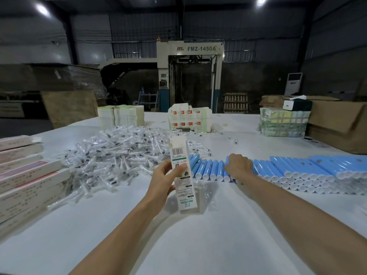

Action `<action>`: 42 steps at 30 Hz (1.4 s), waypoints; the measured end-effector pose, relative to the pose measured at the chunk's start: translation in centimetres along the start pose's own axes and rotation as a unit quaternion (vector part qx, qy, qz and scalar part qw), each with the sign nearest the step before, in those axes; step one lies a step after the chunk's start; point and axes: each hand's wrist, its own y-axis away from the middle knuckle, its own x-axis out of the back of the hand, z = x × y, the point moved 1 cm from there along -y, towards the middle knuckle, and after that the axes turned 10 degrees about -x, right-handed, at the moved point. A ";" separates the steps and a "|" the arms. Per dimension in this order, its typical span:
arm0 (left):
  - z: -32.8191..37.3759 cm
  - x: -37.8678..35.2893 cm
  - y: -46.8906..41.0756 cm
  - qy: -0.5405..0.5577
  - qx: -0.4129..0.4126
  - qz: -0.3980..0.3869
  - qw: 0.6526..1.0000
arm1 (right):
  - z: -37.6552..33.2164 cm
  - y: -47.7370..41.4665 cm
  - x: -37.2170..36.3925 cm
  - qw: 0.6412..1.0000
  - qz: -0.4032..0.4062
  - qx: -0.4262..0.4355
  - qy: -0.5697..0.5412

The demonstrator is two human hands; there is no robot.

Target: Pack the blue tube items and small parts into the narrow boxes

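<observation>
The hall is dim and cool-toned. Two ceiling lamps (pixel 42 9), far left and far right overhead, blow out into white glare. Their light pools on the white surface (pixel 208 245), brightest in its far middle, and glints off the clear-wrapped small parts (pixel 111 155). The blue tubes (pixel 297 167) keep strong colour. Only a soft, faint shadow lies beside the narrow box (pixel 183 175). The far walls sink into murky, noisy dark. The wide lens bows the left and right edges. The whole frame is slightly soft, and the box's fine print smears.
</observation>
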 end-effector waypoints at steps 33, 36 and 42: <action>1.5 -2.4 1.4 -0.159 -0.088 -0.150 0.972 | -0.6 9.9 11.4 0.778 -0.155 0.129 -0.595; 1.6 -2.8 1.6 -0.174 -0.102 -0.148 0.968 | -0.6 9.7 12.3 0.813 -0.148 0.127 -0.549; 1.6 -3.1 1.4 -0.188 -0.145 -0.123 0.963 | -1.8 8.7 14.0 0.896 -0.212 0.171 -0.351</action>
